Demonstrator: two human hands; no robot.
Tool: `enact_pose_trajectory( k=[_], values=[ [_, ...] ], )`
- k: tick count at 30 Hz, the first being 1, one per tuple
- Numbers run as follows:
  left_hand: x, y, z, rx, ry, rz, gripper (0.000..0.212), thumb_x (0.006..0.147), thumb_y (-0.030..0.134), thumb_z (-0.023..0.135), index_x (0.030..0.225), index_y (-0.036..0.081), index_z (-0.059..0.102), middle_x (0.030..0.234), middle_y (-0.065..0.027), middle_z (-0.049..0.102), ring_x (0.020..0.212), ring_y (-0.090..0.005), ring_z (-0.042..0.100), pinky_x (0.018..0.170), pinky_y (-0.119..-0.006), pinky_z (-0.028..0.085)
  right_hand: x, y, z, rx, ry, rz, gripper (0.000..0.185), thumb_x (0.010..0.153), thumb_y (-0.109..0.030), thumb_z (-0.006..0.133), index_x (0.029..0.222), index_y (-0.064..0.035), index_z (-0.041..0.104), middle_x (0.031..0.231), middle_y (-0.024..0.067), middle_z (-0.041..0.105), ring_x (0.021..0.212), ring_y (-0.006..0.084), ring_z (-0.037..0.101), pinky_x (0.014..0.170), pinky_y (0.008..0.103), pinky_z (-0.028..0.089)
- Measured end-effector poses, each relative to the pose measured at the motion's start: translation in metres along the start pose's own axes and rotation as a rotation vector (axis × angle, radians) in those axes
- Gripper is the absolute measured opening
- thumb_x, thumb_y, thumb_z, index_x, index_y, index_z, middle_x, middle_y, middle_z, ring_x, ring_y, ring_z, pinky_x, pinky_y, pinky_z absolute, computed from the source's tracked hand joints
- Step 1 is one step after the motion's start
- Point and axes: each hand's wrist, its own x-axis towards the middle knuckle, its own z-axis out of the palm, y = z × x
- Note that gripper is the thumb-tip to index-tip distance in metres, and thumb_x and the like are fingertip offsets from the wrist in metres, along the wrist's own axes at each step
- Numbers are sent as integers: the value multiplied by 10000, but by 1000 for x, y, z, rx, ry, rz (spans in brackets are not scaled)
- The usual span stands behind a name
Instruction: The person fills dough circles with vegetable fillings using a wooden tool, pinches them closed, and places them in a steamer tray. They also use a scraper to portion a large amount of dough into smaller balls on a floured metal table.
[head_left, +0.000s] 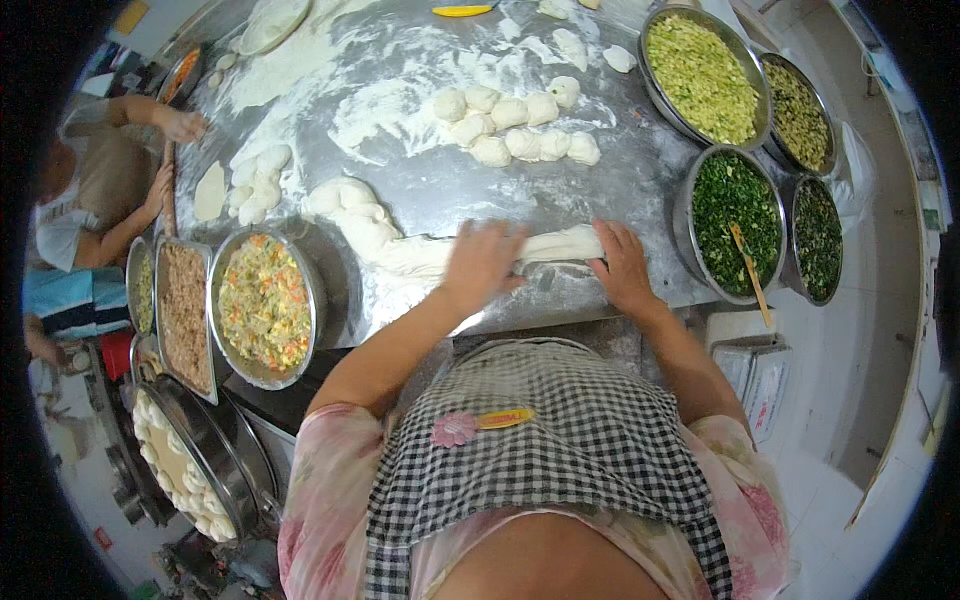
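A long, thick rope of pale dough (561, 244) lies across the near part of the floured metal worktable (480, 199), its lumpy left part bending away from me. My left hand (484, 262), blurred, straddles the rope, with fingers on the far side and thumb on the near side. At the rope's right end, my right hand (624, 264) has that end between fingers and thumb. Beyond the rope sit several rounded dough pieces (510, 112), joined in rows.
To the right stand bowls of chopped greens (735, 217) with a wooden spatula (750, 274), and of pale yellow filling (701, 79). At left are a mixed vegetable filling bowl (264, 304), a brown filling tray (185, 315) and a steamer of buns (176, 469). Another person's hands (180, 126) hold a rolling pin (169, 191).
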Motion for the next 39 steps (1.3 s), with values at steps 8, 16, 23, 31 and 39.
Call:
enact_pose_trajectory(
  k=[8, 16, 23, 31, 39],
  values=[
    [68, 31, 33, -489, 17, 8, 665, 664, 239, 742, 1235, 36, 468, 1049, -159, 560, 958, -337, 534, 832, -405, 433, 13, 4, -8, 792, 146, 489, 371, 841, -70, 553, 1192, 36, 493, 1083, 134, 581, 969, 228, 591, 842, 308, 464],
    [41, 18, 1, -562, -24, -202, 521, 679, 213, 753, 1119, 27, 544, 1112, -184, 576, 975, -344, 571, 824, -381, 471, 57, -46, 26, 1416, -96, 838, 199, 861, -159, 569, 942, 19, 607, 970, 88, 603, 873, 189, 590, 724, 317, 481],
    [40, 7, -38, -1612, -336, -348, 319, 716, 107, 693, 1003, 7, 596, 860, -111, 658, 770, -187, 614, 712, -316, 488, 74, -102, -22, 291, 196, -345, 113, 747, -121, 602, 840, -58, 615, 877, 129, 581, 770, 340, 566, 672, 414, 479],
    [23, 24, -33, -797, -35, 343, 390, 664, 115, 694, 1040, 129, 591, 918, -129, 604, 840, -309, 582, 729, -429, 459, 99, -36, 25, -226, 40, -23, 112, 724, -150, 595, 764, -45, 598, 940, 146, 580, 906, 315, 554, 706, 446, 463],
    [3, 1, -4, -224, 294, 48, 757, 666, 173, 723, 1312, 10, 365, 1034, -175, 576, 987, -341, 536, 860, -411, 403, 58, -66, 32, 461, -106, 263, 182, 831, -143, 535, 938, -9, 595, 980, 112, 609, 903, 267, 593, 756, 371, 469]
  ],
)
